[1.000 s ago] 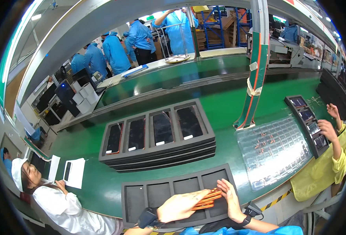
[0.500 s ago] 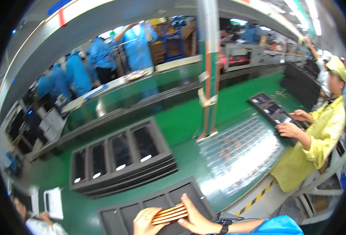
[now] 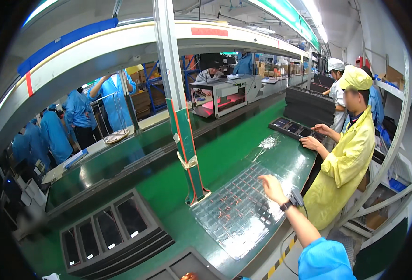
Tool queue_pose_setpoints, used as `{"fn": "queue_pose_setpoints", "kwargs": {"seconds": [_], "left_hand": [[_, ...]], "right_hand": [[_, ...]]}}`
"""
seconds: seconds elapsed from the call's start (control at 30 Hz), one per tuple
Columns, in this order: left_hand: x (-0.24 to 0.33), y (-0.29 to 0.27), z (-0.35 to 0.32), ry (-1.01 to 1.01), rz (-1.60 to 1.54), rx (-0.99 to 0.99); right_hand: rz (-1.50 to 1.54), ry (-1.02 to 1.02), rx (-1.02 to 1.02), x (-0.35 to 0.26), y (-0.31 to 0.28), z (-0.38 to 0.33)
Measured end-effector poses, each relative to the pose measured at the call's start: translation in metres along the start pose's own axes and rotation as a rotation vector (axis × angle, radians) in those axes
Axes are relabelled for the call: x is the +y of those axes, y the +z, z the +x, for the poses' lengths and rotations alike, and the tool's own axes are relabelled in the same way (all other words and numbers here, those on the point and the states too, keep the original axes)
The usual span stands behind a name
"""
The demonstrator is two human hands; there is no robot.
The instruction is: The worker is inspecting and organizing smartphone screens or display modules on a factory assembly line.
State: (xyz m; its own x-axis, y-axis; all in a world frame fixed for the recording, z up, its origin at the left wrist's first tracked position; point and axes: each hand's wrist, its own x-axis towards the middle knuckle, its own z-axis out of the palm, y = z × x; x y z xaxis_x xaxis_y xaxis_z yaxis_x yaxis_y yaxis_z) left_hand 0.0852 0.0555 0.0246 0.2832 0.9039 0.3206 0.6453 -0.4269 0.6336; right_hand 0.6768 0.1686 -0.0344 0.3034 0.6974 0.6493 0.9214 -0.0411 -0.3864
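My right hand (image 3: 273, 189) reaches out over the right part of a clear plastic tray (image 3: 229, 248), fingers stretched out with nothing visible in them. Rows of small compartments divide the tray, and some hold thin orange-red pieces (image 3: 224, 214). A dark strap with a small device circles my right wrist. At the bottom edge, a small shiny orange-brown patch (image 3: 188, 276) shows over a black foam tray (image 3: 189, 261). Whether this is my left hand or something in it, I cannot tell; its fingers are cut off by the frame.
Stacked black foam trays (image 3: 117, 254) with dark flat panels stand at left. A taped post (image 3: 187, 158) rises from the green bench beside the clear tray. At right, a co-worker in yellow (image 3: 350, 154) handles another black tray (image 3: 290, 127); a tall dark stack (image 3: 308, 105) stands behind.
My right hand has left the stack of flat orange-edged pieces and moved right over the clear tray. The view has swung right; my left hand and the stack have dropped mostly out of frame.
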Motion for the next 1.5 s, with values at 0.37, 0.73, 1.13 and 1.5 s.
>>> {"fn": "queue_pose_setpoints", "kwargs": {"seconds": [0.37,0.73,1.13,1.5], "left_hand": [[-0.008,0.007,-0.016,-0.002,0.23,0.046],[0.001,0.008,-0.01,0.0,0.217,0.104],[-0.022,0.02,0.012,0.219,0.39,0.048],[0.009,-0.037,-0.021,0.1,0.567,-0.135]], "right_hand": [[-0.638,-0.136,-0.398,0.087,0.089,0.092],[0.314,-0.059,-0.023,-0.028,0.03,0.066],[1.108,-0.244,-0.528,-0.325,-0.017,-0.118],[1.287,-0.113,-0.607,-0.369,0.008,-0.157]]}}
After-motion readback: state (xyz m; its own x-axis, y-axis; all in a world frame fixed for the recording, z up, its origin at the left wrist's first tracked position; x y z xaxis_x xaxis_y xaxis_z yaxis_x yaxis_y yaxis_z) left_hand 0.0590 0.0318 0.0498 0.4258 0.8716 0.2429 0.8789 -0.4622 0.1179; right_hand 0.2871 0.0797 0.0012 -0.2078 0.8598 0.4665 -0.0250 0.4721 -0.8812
